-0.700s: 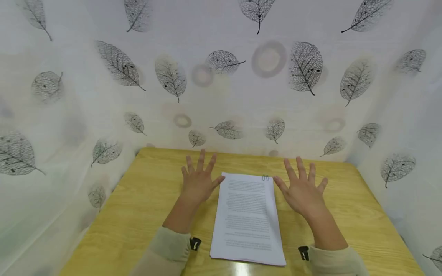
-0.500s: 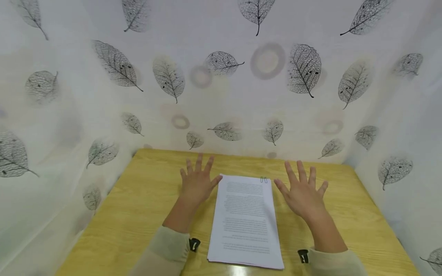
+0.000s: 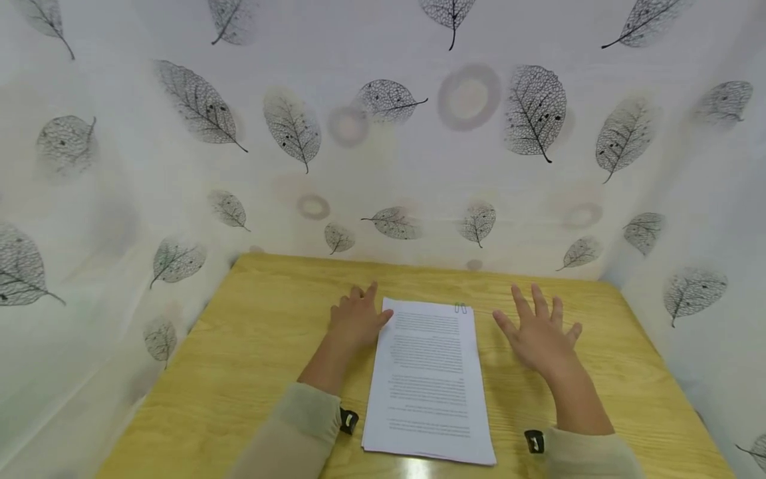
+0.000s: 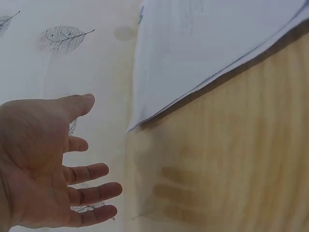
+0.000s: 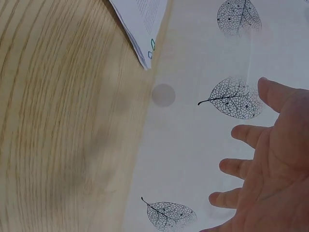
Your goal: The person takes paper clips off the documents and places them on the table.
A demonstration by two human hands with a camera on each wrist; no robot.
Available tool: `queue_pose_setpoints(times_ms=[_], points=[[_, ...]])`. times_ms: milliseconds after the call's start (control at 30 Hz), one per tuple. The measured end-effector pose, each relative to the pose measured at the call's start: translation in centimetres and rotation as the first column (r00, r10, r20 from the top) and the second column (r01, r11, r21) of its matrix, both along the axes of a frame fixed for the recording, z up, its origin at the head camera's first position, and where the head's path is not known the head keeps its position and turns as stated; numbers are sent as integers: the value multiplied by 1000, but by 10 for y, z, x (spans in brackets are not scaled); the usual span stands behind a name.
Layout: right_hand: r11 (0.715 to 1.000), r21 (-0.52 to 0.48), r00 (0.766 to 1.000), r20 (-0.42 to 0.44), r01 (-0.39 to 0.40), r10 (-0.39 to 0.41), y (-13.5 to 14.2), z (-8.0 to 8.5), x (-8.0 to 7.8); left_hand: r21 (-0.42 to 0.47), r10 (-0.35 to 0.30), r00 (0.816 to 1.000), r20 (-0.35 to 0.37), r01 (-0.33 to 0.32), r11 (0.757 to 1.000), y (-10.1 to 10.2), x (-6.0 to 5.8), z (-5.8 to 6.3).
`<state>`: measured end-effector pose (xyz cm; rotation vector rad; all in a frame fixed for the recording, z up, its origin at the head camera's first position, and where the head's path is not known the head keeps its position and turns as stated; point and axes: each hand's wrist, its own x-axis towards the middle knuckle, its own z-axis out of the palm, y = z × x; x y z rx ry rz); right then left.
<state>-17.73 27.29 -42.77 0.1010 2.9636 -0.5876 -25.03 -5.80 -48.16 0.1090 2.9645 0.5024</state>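
Note:
A stack of printed paper sheets (image 3: pixel 427 386) lies on the wooden table, its short edge toward the back wall. Two paper clips (image 3: pixel 460 309) sit at its far right corner; the right wrist view shows one green clip (image 5: pixel 153 45) and one bluish. Beside the far left corner is my left hand (image 3: pixel 357 320), palm down, thumb overlapping the sheets' edge in the head view. Its fingers bend slightly and hold nothing in the left wrist view. My right hand (image 3: pixel 541 336) hovers right of the stack with spread fingers, apart from the paper and holding nothing.
The yellow wood-grain table (image 3: pixel 257 359) runs back to a pale curtain (image 3: pixel 395 166) printed with skeleton leaves, which also encloses both sides. Small black devices (image 3: pixel 348 420) are at both sleeve cuffs.
My left hand has shifted right and slightly nearer, its fingers going from spread straight to bent. My right hand has moved right, away from the stack. The paper stays in place.

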Motion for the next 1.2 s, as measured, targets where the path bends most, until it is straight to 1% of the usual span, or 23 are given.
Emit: queue_pose_setpoints(times_ms=[100, 167, 233, 333, 367, 533, 667, 900, 967, 1067, 1133, 1200], points=[[1000, -1, 1000, 17, 3, -3, 4, -3, 0, -7, -14, 1000, 16, 14, 1000, 5, 4, -8], [1000, -3, 1000, 25, 3, -3, 6, -5, 0, 11, -5, 1000, 23, 5, 1000, 9, 7, -12], [1000, -2, 1000, 31, 0, 0, 6, -6, 0, 40, 21, 999, 24, -22, 999, 13, 11, -13], [1000, 0, 999, 43, -5, 5, 7, -6, 0, 96, 71, 997, 31, -73, 993, 20, 17, -11], [1000, 2, 999, 47, -5, 5, 7, -6, 0, 98, 84, 996, 34, -87, 991, 23, 18, -11], [1000, 11, 999, 53, -3, 2, 8, -10, -2, 75, 118, 991, 61, -122, 990, 34, 22, -14], [1000, 17, 998, 56, 0, -1, 8, -18, -3, 59, 124, 989, 84, -129, 990, 41, 23, -15], [1000, 7, 998, 62, -3, 2, 7, -21, -1, 9, 94, 991, 100, -95, 995, 47, 26, -5], [1000, 0, 998, 60, -10, 10, 6, -20, -1, 29, 100, 988, 114, -103, 994, 47, 26, -4], [1000, -13, 997, 71, -25, 26, 5, -20, -2, 87, 123, 983, 134, -135, 987, 46, 25, -7], [999, -32, 995, 90, -39, 41, 5, -20, -4, 127, 137, 980, 141, -155, 980, 45, 23, -12], [997, -56, 993, 102, -62, 67, 5, -21, -6, 149, 131, 982, 138, -151, 977, 42, 22, -19]])
